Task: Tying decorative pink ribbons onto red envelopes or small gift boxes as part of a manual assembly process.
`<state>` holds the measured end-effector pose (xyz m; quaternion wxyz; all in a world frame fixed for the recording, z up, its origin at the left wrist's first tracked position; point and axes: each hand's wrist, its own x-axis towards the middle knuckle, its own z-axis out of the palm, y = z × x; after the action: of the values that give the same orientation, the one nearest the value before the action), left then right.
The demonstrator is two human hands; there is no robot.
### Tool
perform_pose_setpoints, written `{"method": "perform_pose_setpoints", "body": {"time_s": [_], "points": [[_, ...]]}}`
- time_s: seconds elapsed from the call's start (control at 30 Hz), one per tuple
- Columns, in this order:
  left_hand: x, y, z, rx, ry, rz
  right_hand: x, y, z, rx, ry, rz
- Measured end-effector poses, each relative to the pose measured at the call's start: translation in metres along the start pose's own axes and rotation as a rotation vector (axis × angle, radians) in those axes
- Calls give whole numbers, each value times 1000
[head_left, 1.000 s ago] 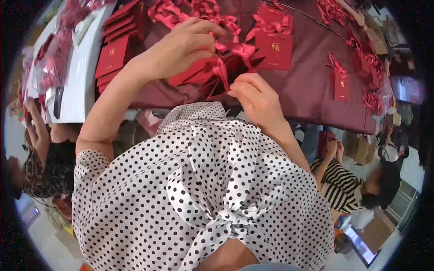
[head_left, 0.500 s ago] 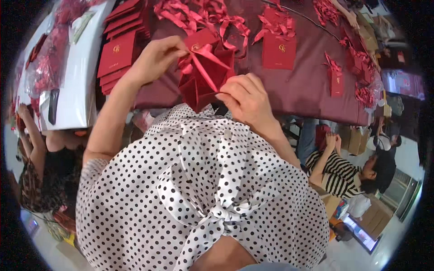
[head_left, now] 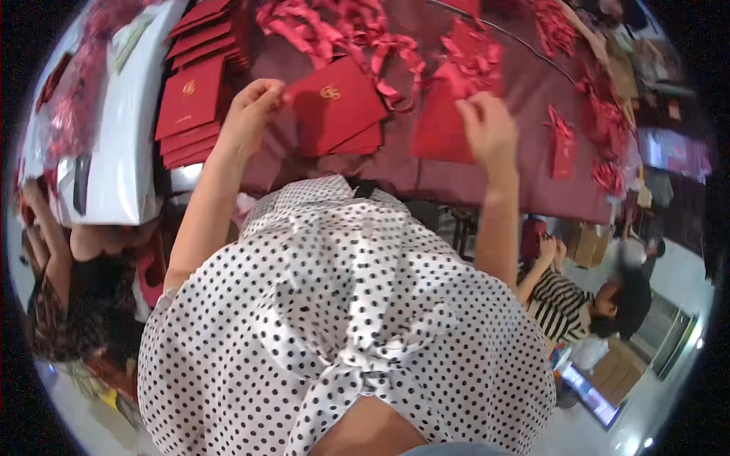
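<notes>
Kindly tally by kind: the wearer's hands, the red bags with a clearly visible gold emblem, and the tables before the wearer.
Left hand and right hand: 2
Left red bag and middle red bag, emblem clear: 2
White table and maroon-covered table: 2
Total: 6

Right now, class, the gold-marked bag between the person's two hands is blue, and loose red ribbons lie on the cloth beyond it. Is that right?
Not quite: the gold-marked bag between the left hand and right hand is red, not blue, as the head view shows. Loose red ribbons do lie on the cloth beyond it.
</notes>
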<state>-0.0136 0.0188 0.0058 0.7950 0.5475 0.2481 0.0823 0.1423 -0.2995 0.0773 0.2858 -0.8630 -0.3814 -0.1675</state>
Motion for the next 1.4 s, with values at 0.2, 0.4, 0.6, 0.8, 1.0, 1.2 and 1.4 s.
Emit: {"method": "perform_pose_setpoints", "body": {"time_s": [0.2, 0.4, 0.6, 0.8, 1.0, 1.2, 1.4], "points": [[-13, -11, 11, 144, -27, 2, -25, 60, 25, -221, 36, 144], [28, -10, 13, 1184, 102, 761, -84, 53, 79, -343, -155, 329], [19, -24, 57, 1373, 28, 612, -33, 87, 92, -361, -128, 369], [26, -38, 31, 1420, 240, 523, 5, 61, 92, 2, 126, 32], [24, -38, 44, 1276, 111, 429, 56, 37, 162, 31, 41, -140], [2, -3, 44, 997, -93, 352, 48, 57, 173, 82, 28, -53], [12, -23, 22, 648, -234, 371, 58, 53, 168, 66, -101, -130]]}}
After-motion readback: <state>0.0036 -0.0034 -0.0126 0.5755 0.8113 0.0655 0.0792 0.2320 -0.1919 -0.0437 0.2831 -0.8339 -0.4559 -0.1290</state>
